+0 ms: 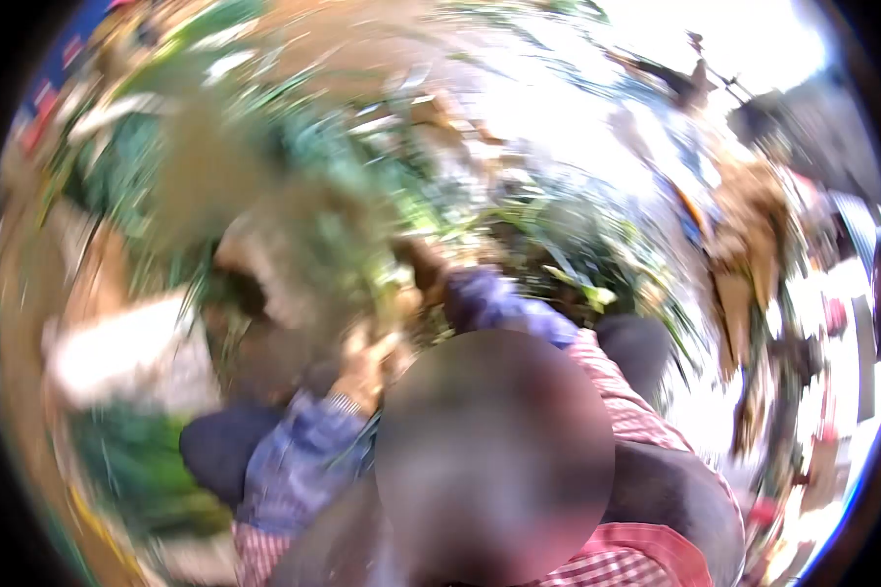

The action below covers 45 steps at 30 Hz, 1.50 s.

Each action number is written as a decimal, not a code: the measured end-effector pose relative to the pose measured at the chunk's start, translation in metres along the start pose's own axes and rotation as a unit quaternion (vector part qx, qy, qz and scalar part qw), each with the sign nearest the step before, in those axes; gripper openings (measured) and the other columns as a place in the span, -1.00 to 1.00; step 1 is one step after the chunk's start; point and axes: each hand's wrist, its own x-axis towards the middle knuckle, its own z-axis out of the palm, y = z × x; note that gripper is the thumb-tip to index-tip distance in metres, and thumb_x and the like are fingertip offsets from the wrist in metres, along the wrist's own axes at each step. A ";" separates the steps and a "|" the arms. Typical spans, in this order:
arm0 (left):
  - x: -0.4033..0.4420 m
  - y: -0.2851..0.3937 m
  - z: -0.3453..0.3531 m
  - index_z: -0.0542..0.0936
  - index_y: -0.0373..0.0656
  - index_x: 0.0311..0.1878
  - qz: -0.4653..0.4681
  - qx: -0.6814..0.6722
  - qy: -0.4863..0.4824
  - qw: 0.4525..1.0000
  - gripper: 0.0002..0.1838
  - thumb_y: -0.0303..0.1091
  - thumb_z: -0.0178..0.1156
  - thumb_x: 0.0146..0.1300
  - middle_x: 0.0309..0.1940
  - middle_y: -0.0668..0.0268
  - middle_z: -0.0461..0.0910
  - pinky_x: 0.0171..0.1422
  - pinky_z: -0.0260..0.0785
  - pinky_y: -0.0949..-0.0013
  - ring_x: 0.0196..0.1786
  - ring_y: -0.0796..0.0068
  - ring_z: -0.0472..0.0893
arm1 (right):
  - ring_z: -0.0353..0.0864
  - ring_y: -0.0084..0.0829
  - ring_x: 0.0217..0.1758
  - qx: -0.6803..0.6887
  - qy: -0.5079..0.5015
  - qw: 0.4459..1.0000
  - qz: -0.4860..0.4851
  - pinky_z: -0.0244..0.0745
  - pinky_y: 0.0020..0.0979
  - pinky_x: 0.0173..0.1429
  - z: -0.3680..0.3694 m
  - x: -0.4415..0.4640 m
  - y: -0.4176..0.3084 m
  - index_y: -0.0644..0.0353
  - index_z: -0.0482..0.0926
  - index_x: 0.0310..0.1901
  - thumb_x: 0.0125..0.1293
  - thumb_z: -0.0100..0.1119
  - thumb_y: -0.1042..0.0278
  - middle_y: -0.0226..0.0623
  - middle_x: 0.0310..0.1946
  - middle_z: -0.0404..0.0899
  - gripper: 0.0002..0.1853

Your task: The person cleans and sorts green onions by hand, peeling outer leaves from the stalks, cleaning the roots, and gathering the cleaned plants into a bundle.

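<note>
Motion blur smears the whole head view. My left hand [362, 370], below a blue sleeve with a band at the wrist, is near the centre beside green leafy stalks [362, 235]. My right hand [423, 266] reaches in from the other blue sleeve, a little above and to the right, among the same greenery. Neither hand's fingers show clearly, and what they touch cannot be made out. More long green leaves [578, 245] lie just right of my right hand.
A pale block-like object [132, 352] lies at the left, with dark green leaves [137, 470] below it. Brown dry material [754, 215] stands at the right. A blurred round patch covers the lower middle.
</note>
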 end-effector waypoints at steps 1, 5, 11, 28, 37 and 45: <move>-0.002 0.010 0.017 0.42 -0.24 -0.02 0.021 0.057 0.037 0.997 -0.72 -0.53 0.09 0.17 -0.38 0.34 0.49 -0.44 0.40 0.42 -0.48 0.51 0.49 | 0.57 -0.29 -0.10 -0.118 -0.047 0.987 -0.094 0.51 -0.19 0.03 -0.020 0.015 0.005 0.21 0.47 -0.01 0.16 0.16 0.23 -0.19 -0.14 0.57 -0.62; 0.006 -0.006 -0.001 0.41 -0.26 0.06 0.059 0.171 -0.009 0.983 -0.67 -0.56 0.02 0.19 -0.25 0.26 0.49 -0.22 0.40 0.41 -0.29 0.47 0.51 | 0.61 -0.33 -0.07 -0.634 -0.006 0.665 -0.394 0.51 -0.38 0.05 -0.049 0.048 0.002 0.21 0.48 0.09 -0.25 0.49 0.36 -0.11 -0.10 0.60 -0.27; 0.001 0.001 -0.010 0.40 -0.20 0.09 0.079 0.188 0.070 0.977 -0.69 -0.54 0.04 0.27 -0.16 0.29 0.49 -0.07 0.41 0.43 -0.16 0.47 0.51 | 0.56 -0.37 -0.45 -0.541 0.162 0.776 -0.280 0.47 -0.34 -0.32 -0.058 0.125 0.033 0.10 0.62 -0.43 -0.28 0.34 0.42 -0.22 -0.51 0.58 -0.76; 0.036 -0.007 -0.024 0.48 -0.16 -0.17 -0.086 0.037 0.147 0.985 -0.88 -0.34 0.03 0.33 -0.42 0.34 0.47 -0.36 0.37 0.42 -0.42 0.50 0.47 | 0.57 -0.27 -0.43 -0.575 -0.043 0.782 -0.238 0.46 -0.28 -0.33 -0.053 -0.023 0.043 0.11 0.65 -0.44 -0.03 0.24 0.35 -0.20 -0.49 0.60 -0.91; 0.019 -0.005 0.002 0.41 -0.13 -0.35 -0.133 0.040 0.148 0.979 -0.89 -0.37 0.03 0.31 -0.77 0.48 0.20 -0.77 0.02 0.49 -0.79 0.61 0.21 | 0.58 -0.25 -0.41 -0.727 -0.198 0.617 -0.226 0.45 -0.27 -0.31 -0.028 -0.051 0.050 0.09 0.63 -0.46 0.06 0.18 0.34 -0.22 -0.48 0.61 -0.92; 0.014 -0.023 -0.002 0.45 -0.15 -0.20 0.005 -0.019 0.162 0.987 -0.78 -0.68 0.08 0.12 -0.49 0.36 0.48 -0.54 0.40 0.44 -0.58 0.50 0.47 | 0.56 -0.09 -0.37 -0.771 -0.296 0.548 -0.131 0.46 -0.17 -0.23 -0.025 -0.053 0.070 0.21 0.65 -0.34 0.15 0.06 0.09 -0.05 -0.43 0.61 -0.67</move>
